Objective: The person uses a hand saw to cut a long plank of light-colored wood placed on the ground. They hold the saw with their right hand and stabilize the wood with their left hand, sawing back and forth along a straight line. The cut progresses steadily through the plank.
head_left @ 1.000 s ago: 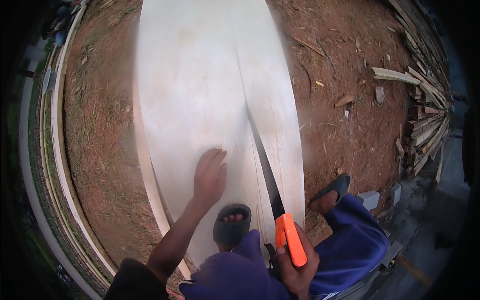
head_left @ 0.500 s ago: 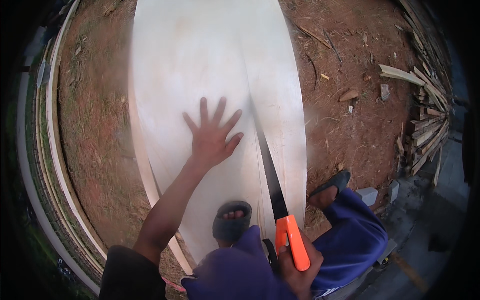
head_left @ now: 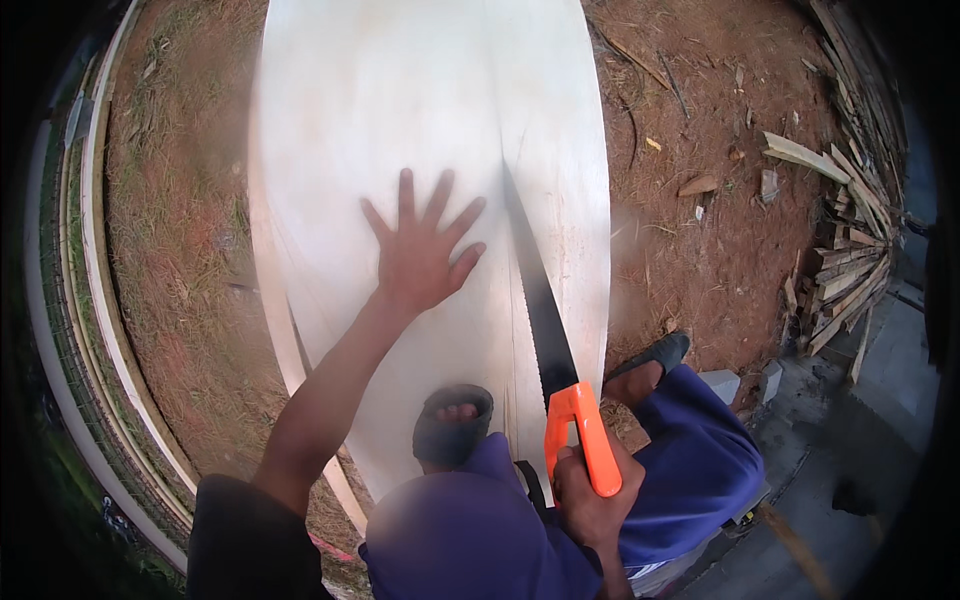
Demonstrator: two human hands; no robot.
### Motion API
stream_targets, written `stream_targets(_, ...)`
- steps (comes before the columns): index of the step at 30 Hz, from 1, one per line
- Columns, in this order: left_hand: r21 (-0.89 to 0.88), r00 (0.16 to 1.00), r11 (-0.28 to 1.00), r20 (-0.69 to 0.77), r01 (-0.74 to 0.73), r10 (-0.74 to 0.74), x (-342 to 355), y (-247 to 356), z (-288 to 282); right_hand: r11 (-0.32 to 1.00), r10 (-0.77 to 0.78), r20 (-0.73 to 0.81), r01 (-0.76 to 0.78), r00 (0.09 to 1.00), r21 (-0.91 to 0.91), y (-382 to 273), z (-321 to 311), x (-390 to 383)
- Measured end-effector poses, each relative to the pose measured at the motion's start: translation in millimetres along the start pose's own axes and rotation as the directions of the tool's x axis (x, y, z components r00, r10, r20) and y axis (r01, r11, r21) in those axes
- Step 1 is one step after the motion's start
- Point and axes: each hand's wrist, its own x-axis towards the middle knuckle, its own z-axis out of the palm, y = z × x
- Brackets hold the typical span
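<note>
My left hand (head_left: 422,245) lies on a pale wooden sheet (head_left: 340,120), palm down with fingers spread wide. My right hand (head_left: 590,500) grips the orange handle (head_left: 598,450) of a handsaw. Its long, dark toothed blade (head_left: 535,290) angles away from me along a thin line in the sheet, to the right of my left hand; the tip sits at that line, and I cannot tell how deep it goes. My foot in a dark sandal (head_left: 450,430) rests on the sheet between my forearms, and my other foot (head_left: 650,365) is beside the sheet's right edge.
Red dirt with dry grass and scraps (head_left: 700,250) lies around the sheet. A pile of split boards (head_left: 850,280) is at the right, near concrete blocks (head_left: 720,385) and grey paving (head_left: 860,420). Long strips of timber (head_left: 110,320) run along the left side.
My left hand has moved up the sheet and spread its fingers. The saw and my right hand sit higher in the picture than before.
</note>
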Motion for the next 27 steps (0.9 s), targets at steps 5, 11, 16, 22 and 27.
stream_targets(5,0.014,0.997,1.0,-0.075,-0.023,0.024,3.1,-0.4,-0.2,0.995,0.085,0.086,-0.081,0.993,-0.049,-12.9,-40.3,-65.1)
stream_targets(11,-0.016,0.999,1.0,-0.049,-0.019,0.018,9.2,5.6,-0.6,0.993,-0.097,0.099,0.104,0.99,-0.064,-46.4,78.7,138.4)
stream_targets(16,0.025,0.997,1.0,-0.075,-0.014,0.016,8.5,-2.5,6.2,0.999,-0.044,0.063,0.045,0.997,-0.012,-19.7,53.0,96.3)
stream_targets(22,0.007,1.0,1.0,-0.014,-0.01,0.01,3.3,-1.3,5.5,0.999,0.008,0.123,-0.013,0.992,0.038,0.9,-36.1,-44.9)
stream_targets(27,0.009,1.0,1.0,-0.002,-0.023,0.023,4.6,2.5,7.3,0.993,-0.011,0.125,-0.004,0.992,0.115,-10.5,51.1,77.7)
